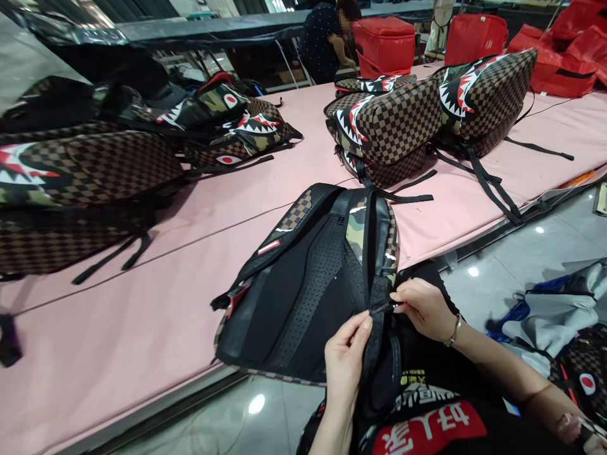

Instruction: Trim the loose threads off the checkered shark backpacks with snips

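A backpack (308, 284) lies on the pink table's edge with its black padded back panel and shoulder straps facing up. Checkered and camouflage patches show on its straps and sides. My left hand (348, 347) is closed in a pinch beside the lower part of the right-hand shoulder strap (367, 253). Opposite it, my right hand (424, 309) pinches too, fingertips close to the left ones. Between them runs a thin black strap (380, 308), its ends hidden by the fingers.
Stacked checkered backpacks with shark-teeth prints (398, 120) stand ahead, straps trailing on the pink table (190, 284). More backpacks (85, 170) are piled at left. Red bags (384, 44) sit at the back, near a bending person (325, 41). Grey and blue cloth (545, 322) lies low at right.
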`<state>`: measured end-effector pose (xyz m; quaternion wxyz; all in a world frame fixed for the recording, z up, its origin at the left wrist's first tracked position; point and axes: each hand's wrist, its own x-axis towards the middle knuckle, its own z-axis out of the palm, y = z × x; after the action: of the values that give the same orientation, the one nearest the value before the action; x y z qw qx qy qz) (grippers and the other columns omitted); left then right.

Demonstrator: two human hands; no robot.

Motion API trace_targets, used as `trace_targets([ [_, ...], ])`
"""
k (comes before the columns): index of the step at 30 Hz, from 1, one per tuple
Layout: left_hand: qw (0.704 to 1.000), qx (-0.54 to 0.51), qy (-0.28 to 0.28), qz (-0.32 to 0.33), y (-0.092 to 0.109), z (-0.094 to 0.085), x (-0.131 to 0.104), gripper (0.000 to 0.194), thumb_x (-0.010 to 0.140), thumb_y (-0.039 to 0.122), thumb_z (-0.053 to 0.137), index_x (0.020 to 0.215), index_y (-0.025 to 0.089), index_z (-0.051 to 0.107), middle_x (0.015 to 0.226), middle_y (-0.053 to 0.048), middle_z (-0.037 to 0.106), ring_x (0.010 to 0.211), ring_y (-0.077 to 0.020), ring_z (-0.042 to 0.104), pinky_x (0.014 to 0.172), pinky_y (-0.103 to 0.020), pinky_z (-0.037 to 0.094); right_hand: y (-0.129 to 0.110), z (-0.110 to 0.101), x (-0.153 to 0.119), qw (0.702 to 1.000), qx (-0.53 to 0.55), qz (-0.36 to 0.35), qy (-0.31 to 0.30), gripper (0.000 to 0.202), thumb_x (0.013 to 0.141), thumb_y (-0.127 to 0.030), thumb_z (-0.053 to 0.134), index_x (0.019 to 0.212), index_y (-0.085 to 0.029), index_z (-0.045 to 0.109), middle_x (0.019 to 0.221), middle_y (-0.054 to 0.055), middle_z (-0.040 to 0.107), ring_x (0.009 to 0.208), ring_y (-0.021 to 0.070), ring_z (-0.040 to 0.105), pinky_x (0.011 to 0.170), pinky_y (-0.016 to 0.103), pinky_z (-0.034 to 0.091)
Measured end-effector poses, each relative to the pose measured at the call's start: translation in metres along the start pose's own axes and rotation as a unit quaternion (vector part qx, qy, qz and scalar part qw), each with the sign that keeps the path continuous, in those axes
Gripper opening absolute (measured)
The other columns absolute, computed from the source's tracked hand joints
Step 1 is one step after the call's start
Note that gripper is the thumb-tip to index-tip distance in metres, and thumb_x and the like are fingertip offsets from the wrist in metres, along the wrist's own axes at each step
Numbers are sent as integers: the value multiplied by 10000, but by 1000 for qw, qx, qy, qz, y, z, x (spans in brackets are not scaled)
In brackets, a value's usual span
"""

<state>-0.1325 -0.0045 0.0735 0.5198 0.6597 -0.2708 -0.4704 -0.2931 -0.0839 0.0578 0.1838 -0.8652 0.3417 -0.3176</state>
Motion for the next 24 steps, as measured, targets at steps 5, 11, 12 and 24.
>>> trace_targets([
  [5, 1000, 12, 1, 16, -3, -1, 1, 310, 640, 365, 669, 846, 134, 690, 909, -76, 655, 862, -182, 592, 820, -253, 450, -2, -2, 1, 1000, -7, -7, 2, 167, 818, -281, 444, 855, -185, 576, 836, -10, 577, 775, 29, 452, 726, 175, 339],
  [11, 998, -49, 39, -18, -9, -4, 5, 384, 615, 383, 694, 900, 127, 673, 929, -84, 652, 860, -185, 594, 830, -279, 450, -1, -7, 1, 997, 43, 48, 50, 140, 812, -240, 457, 860, -166, 565, 828, -8, 581, 795, 19, 485, 723, 159, 363],
  [12, 998, -49, 43, -17, -8, -4, 5, 382, 621, 382, 692, 907, 130, 671, 938, -83, 651, 869, -184, 592, 839, -278, 445, -1, -8, 1, 997, 37, 51, 47, 141, 811, -243, 459, 869, -169, 564, 834, -9, 580, 801, 19, 485, 724, 159, 362],
  [24, 997, 26, 58, 40, -8, -1, 3, 350, 653, 404, 646, 865, 127, 681, 877, -74, 654, 781, -170, 588, 755, -269, 470, -7, -6, 2, 999, 9, 47, -18, 206, 828, -305, 426, 874, -171, 575, 828, -1, 574, 791, 29, 473, 707, 169, 346],
])
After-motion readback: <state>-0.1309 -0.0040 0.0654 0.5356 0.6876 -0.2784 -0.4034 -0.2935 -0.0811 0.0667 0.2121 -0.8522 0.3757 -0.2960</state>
